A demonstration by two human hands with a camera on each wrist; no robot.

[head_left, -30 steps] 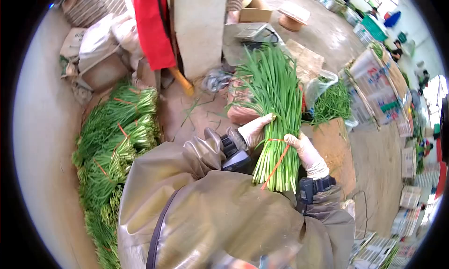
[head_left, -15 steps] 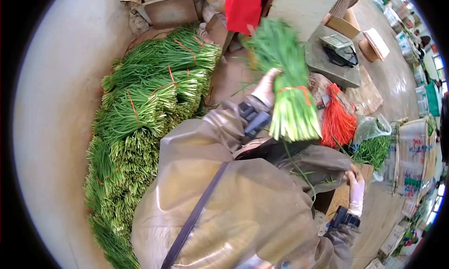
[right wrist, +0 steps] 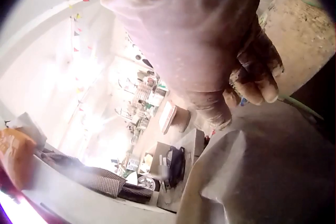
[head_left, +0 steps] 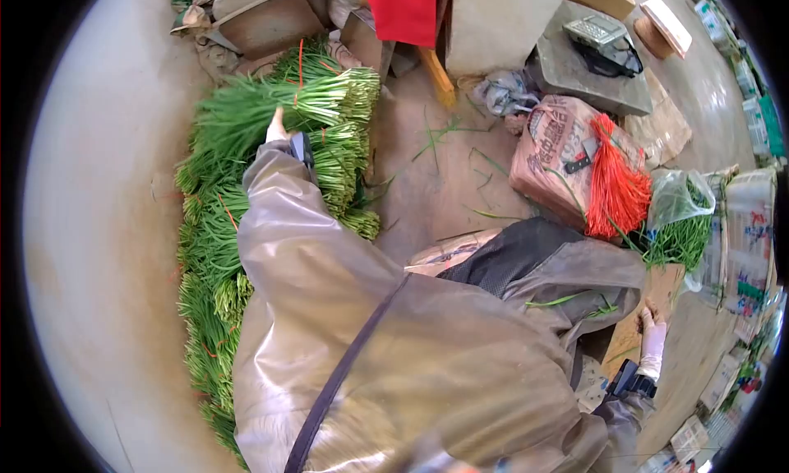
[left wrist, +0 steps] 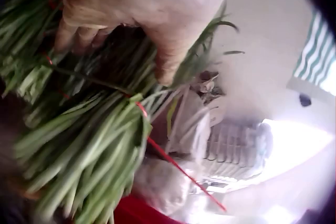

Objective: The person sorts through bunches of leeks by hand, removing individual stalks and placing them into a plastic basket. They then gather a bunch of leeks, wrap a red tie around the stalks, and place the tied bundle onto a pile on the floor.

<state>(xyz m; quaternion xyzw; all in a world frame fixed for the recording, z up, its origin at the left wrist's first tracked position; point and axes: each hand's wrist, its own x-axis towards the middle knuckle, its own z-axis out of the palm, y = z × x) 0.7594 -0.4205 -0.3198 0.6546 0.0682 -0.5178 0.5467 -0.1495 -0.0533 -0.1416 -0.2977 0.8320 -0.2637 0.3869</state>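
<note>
My gloved left hand grips a bundle of garlic chives at the top of a pile of chive bundles by the wall. A red tie circles the bundle and one end sticks out. In the left wrist view, the thumb and fingers come down around the green stalks, partly hidden among them. The pale cut ends face right in the head view. My gloved right hand hangs low beside the brown apron, its fingers loosely bent and holding nothing.
A bunch of red ties lies on a printed sack. Right of it, a clear plastic bag holds loose greens. A scale stands behind. Stray leaves litter the floor, and a red cloth hangs at the back.
Both hands held the tied bundle in front of the body. The right hand let go and moved down right; the left carried the bundle leftward onto the pile. The head view turned left.
</note>
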